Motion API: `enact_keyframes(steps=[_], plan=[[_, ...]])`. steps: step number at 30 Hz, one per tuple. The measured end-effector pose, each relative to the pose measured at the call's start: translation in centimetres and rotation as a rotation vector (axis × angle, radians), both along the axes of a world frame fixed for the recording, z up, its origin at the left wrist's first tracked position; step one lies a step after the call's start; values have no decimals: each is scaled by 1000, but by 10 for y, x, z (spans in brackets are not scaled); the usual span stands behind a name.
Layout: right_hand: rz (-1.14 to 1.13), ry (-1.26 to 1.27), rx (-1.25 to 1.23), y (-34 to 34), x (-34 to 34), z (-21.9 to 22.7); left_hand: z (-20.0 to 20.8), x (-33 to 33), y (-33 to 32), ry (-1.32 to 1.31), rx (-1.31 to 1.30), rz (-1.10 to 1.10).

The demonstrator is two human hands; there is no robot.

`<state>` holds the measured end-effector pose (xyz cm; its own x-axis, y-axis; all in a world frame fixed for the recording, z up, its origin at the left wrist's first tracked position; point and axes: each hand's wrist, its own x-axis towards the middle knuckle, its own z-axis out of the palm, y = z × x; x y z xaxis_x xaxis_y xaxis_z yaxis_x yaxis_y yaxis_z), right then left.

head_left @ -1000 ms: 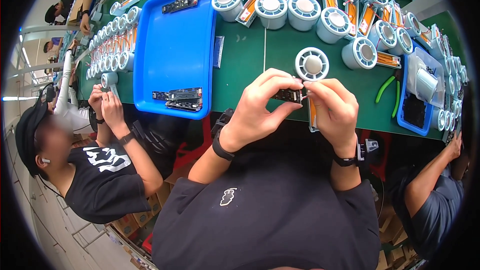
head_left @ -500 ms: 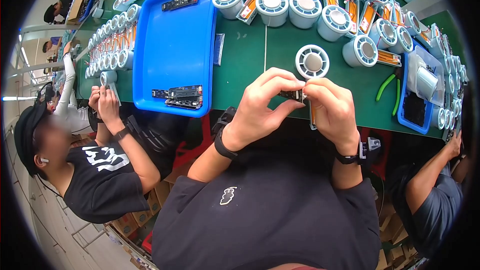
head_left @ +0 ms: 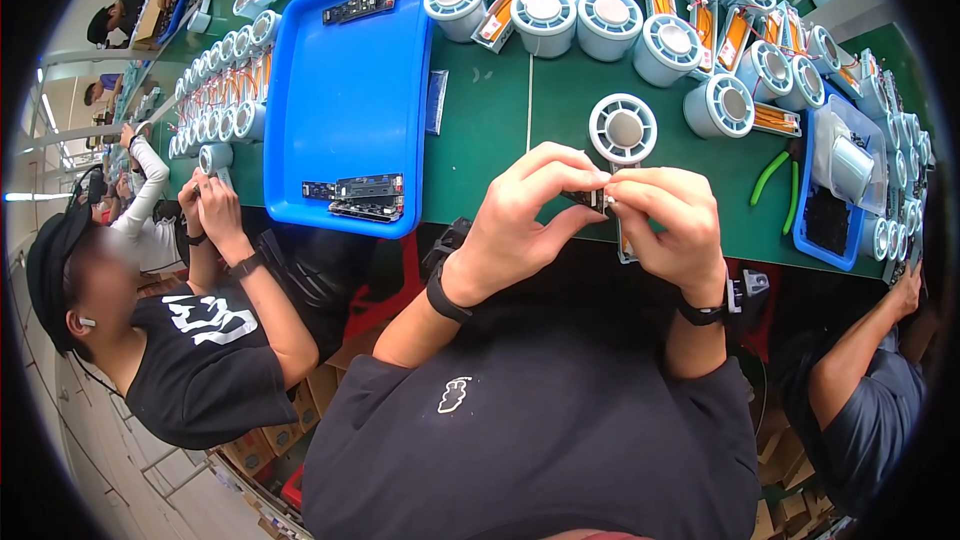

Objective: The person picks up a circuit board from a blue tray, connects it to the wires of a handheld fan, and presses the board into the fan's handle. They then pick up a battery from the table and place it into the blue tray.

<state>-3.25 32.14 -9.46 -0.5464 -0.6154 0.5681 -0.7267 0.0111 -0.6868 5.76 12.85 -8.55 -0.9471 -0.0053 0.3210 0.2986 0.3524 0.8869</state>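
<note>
- Circuit board [head_left: 591, 199], small and dark, sits just right of the frame's centre, held above the near edge of the bench [head_left: 480, 115] and partly hidden by fingers.
- Left hand [head_left: 510, 215] comes from the lower centre, curved into a ring, with index finger and thumb clamped on the board from its upper and lower sides.
- Right hand [head_left: 678, 215] has its fingers bent and bunched at the board's right end; a tiny white piece shows by the fingertips, but whether they grip it I cannot tell.
- Pale blue round housing [head_left: 623, 128] stands just above both hands in the frame; a narrow case with orange inside [head_left: 627, 245] shows between them, lower down.
- Blue tray [head_left: 345, 100], left of centre, carries more dark boards: some near its top [head_left: 368, 0], a stack at its bottom [head_left: 366, 195].
- Similar housings [head_left: 543, 6] with orange-filled cases crowd the upper right; green-handled pliers [head_left: 794, 202] lie right of the right hand.
</note>
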Motion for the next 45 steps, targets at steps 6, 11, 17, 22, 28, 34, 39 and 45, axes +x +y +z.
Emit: enact_keyframes(steps=[6,11,17,22,28,34,39,45], plan=[[5,42,6,5,-10,1,2,-3,0,11,-32,-2],[-5,105,134,7,-4,8,3,-2,0,12,-15,-8],[-84,-46,54,0,10,9,-1,-1,8,95,-86,106],[-178,-361,66,-5,31,11,-9,2,15,234,-194,211],[-70,-288,121,0,20,12,-6,11,17,238,-275,280],[-132,-158,85,-12,6,25,13,26,16,125,-533,207],[-98,43,534,-24,13,41,13,29,14,24,-565,167],[-71,-91,256,-10,9,21,11,28,14,2,-377,219]])
